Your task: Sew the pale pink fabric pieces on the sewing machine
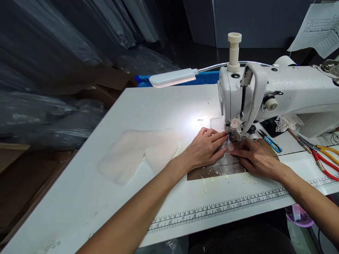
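A white sewing machine (265, 91) stands at the right, and both my hands are at its needle area. My left hand (203, 148) lies left of the presser foot, its fingers stretched out on a thin see-through piece of fabric (226, 165). Right of the foot, my right hand (255, 158) has bent fingers closed at the fabric's edge. Its index fingertip is beside a small pinkish mark (231, 147). The fabric lies over a brown plate (201, 174) sprinkled with white bits. Pale, sheer cut pieces (137, 151) lie flat on the table to the left.
Blue thread snips (271, 142), red-handled scissors (324, 164) and yellow-handled scissors (329, 151) lie at the right. A printed ruler (219, 210) runs along the white table's (106, 197) front edge. A lamp (173, 77) reaches over the back. Cardboard boxes (31, 183) stand at the left.
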Available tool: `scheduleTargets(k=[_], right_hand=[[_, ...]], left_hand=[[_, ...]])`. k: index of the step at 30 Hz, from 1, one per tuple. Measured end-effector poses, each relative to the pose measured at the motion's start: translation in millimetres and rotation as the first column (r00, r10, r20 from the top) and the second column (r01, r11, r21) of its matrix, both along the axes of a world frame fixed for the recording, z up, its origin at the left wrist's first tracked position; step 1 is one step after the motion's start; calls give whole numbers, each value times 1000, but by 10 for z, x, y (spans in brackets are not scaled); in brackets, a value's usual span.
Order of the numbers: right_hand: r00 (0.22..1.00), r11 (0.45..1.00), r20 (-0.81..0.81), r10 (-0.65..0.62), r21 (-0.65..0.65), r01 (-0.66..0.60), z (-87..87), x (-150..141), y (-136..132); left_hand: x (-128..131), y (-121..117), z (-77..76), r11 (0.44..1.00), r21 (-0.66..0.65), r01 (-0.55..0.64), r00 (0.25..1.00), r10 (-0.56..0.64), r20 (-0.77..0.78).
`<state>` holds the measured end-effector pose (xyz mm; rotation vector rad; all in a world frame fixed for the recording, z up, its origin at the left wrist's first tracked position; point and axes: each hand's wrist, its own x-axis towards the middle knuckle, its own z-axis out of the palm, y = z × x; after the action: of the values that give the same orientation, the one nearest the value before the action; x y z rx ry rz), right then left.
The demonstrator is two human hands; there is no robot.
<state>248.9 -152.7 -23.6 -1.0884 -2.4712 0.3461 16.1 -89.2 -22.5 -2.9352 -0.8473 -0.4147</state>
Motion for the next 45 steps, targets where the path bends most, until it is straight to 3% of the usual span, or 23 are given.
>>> scheduleTargets(k=[14,27,33,37,41,45], right_hand=[[1000,1000,18,-14,3,14,-14,12,6],[1000,1000,4,-24,5,24,-58,22,23],[1000,999,29,-4,55,2,-83,62,61],[999,998,33,-9,61,7,-63,57,56],[999,999,38,-11,42,9,-30,42,38],[1000,1000,28,-13,28,13,-51,33,33]], left_hand=[[12,-10,-16,1000,-10,-5,1000,5,4],[43,-54,-20,998,66,-20,999,22,-31],[95,-82,-76,988,157,-2,998,-9,69],[107,-86,-118,980,147,134,972,-159,171],[64,-113,-71,986,61,156,961,-166,219],[25,-146,6,986,-15,163,972,-158,171]])
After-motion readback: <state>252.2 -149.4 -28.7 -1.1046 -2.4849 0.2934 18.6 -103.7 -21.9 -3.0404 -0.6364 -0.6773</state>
